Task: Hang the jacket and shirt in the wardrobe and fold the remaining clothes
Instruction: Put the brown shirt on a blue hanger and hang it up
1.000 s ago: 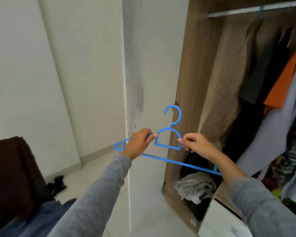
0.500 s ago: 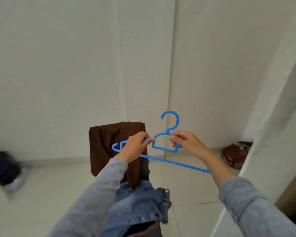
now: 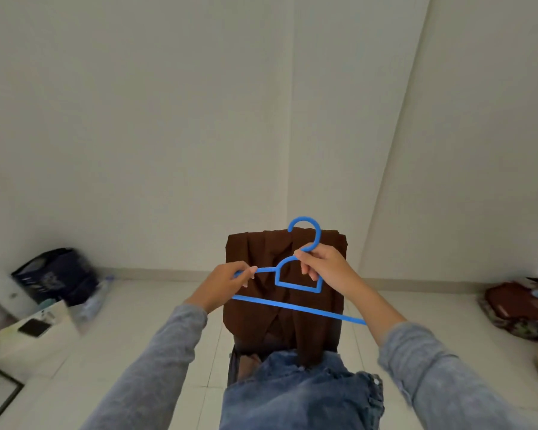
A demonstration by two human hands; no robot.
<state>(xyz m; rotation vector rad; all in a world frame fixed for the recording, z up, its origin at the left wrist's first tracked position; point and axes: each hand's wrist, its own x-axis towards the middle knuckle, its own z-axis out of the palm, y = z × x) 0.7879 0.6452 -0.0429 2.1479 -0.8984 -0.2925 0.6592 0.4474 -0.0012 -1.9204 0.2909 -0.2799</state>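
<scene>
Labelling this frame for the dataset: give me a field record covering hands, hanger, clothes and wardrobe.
left hand: pinches one shoulder arm of the blue hanger
right hand: grips the blue hanger at the base of its hook
blue hanger: bare, held up in front of the brown jacket
brown jacket: draped upright, not on the hanger
jeans: crumpled below the jacket, unfolded
wardrobe: not in view
floor: dark bag at left by the wall, reddish bundle at right
</scene>
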